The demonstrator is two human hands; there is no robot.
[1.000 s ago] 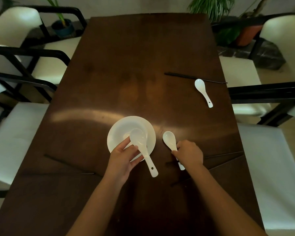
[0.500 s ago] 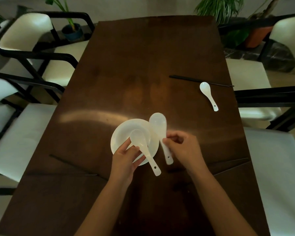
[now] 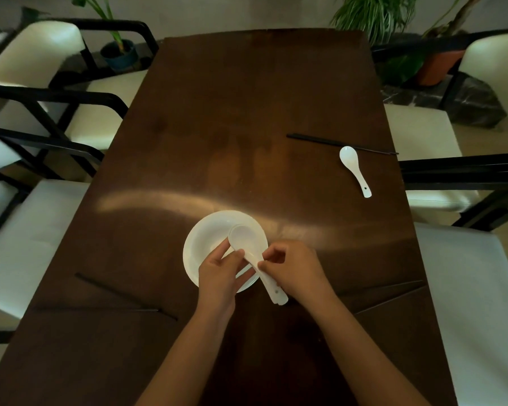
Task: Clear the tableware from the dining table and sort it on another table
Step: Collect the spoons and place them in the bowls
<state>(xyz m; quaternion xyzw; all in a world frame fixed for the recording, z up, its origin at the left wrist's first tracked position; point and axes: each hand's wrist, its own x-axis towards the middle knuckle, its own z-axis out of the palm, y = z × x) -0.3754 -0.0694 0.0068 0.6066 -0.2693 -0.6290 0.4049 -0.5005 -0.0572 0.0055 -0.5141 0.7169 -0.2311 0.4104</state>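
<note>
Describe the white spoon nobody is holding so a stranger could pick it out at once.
Start at the dark wooden table and look to its right edge, about halfway up. A pair of black chopsticks lies there, and the loose spoon sits just below it. Unlike the stacked spoons over the white plate, it lies alone on bare wood.

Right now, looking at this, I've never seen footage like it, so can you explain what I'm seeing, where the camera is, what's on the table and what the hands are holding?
There is no machine here. A person wears a wide-angle camera on the head, looking down at their own two bare hands over a dark wooden dining table. The left hand and right hand together hold two white ceramic soup spoons, nested one on the other, above a white plate. Farther off to the right lies another white soup spoon just beside a pair of black chopsticks. More dark chopsticks lie near left. White-cushioned chairs and potted plants surround the table.
</note>
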